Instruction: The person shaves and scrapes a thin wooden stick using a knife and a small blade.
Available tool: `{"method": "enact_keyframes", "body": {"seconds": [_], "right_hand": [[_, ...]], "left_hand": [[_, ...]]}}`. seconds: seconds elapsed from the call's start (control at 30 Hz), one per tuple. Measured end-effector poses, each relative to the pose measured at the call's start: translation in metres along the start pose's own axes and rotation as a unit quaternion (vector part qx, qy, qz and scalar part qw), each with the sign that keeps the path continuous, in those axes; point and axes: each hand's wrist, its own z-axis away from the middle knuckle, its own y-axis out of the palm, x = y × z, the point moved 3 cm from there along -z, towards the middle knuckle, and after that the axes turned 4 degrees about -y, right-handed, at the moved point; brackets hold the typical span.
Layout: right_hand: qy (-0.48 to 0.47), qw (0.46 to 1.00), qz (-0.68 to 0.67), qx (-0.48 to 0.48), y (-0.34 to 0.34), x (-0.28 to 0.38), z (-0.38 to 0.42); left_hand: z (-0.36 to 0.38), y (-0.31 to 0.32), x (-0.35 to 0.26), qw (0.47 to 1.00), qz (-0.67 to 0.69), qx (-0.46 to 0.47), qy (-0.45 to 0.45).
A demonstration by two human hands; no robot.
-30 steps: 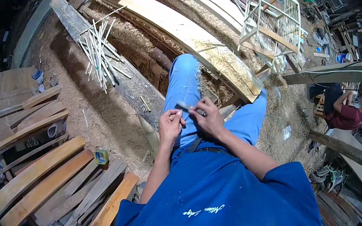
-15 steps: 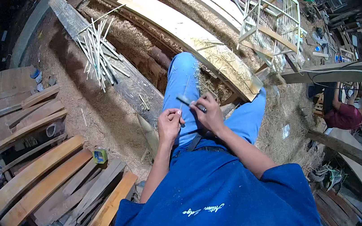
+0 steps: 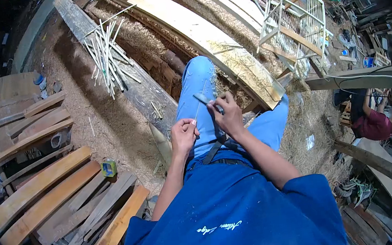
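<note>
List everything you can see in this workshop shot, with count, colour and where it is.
thin stick: one, pale, pinched in the left hand over the raised knee
knife: one, dark blade, in the right hand against the stick
bundle of sticks: many, pale, on a grey plank at upper left
curved slats: several, orange-brown and grey, stacked at left
tape measure: one, green and yellow, beside the slats
long board: one, pale yellow, across the top centre
cage frame: one, white, upper right
other person: one, maroon top, far right
sawdust floor: tan, all around
left hand: grip closed on the stick
right hand: grip closed on the knife
</note>
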Motion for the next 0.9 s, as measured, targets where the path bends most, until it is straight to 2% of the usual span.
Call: {"method": "enact_keyframes", "body": {"seconds": [0.07,0.1,0.13,0.2,0.27,0.33,0.4,0.47,0.53,0.63,0.73,0.9], "right_hand": [[-0.112,0.991,0.000,0.070,0.004,0.004,0.008],[-0.109,0.986,0.017,0.126,0.004,0.001,0.013],[-0.110,0.986,0.019,0.125,0.005,-0.005,0.007],[-0.025,0.999,0.011,-0.026,-0.002,-0.017,-0.016],[0.005,1.000,0.019,-0.024,-0.004,-0.015,-0.019],[-0.036,0.999,0.026,-0.005,-0.005,-0.005,-0.014],[-0.086,0.994,0.007,0.073,-0.005,0.005,0.004],[-0.081,0.991,-0.040,0.103,-0.002,0.013,0.020],[-0.073,0.991,-0.060,0.091,-0.002,0.019,0.029],[-0.084,0.986,-0.057,0.132,-0.004,0.022,0.034],[-0.057,0.990,-0.065,0.109,-0.004,0.017,0.026],[-0.054,0.992,-0.020,0.115,-0.002,0.019,0.025]], "left_hand": [[-0.005,0.001,-0.003,1.000,-0.006,0.004,0.007],[-0.005,0.000,-0.001,1.000,-0.004,0.001,0.007],[-0.006,-0.001,0.002,1.000,0.000,-0.004,0.005],[-0.004,0.000,0.001,1.000,-0.009,-0.008,0.011],[-0.002,-0.001,0.000,1.000,0.001,0.008,0.007],[-0.003,-0.004,0.000,1.000,0.003,0.014,0.005],[-0.003,-0.004,-0.001,1.000,0.018,0.020,-0.001],[0.002,-0.002,-0.006,1.000,0.020,0.016,-0.001],[0.005,-0.003,-0.007,1.000,0.022,0.011,-0.003],[0.006,-0.003,-0.005,1.000,0.014,0.017,-0.015],[0.005,-0.001,-0.009,1.000,0.015,0.008,-0.013],[0.003,-0.001,-0.010,1.000,0.016,-0.004,-0.024]]}}
